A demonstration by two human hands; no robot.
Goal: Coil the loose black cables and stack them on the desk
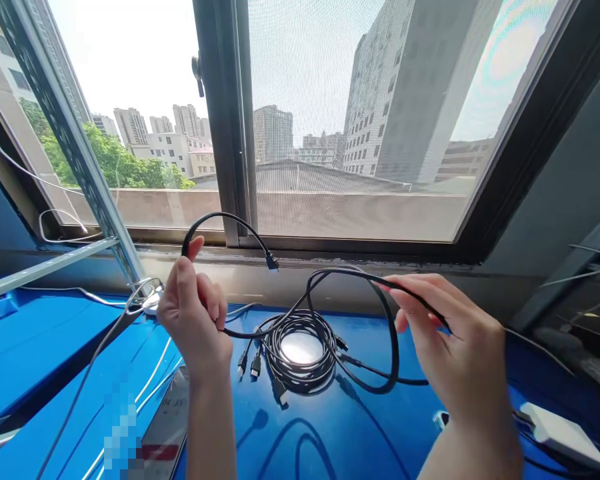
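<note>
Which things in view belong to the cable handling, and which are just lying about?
In hand:
- black cable, held by left hand and right hand
- probably coiled cables on the table

Apparently lying about:
- phone
- white box
- white cords

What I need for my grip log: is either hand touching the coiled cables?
No, the left hand and right hand hold black cable in the air, and the coiled cables lie clear of both on the blue table.
</note>
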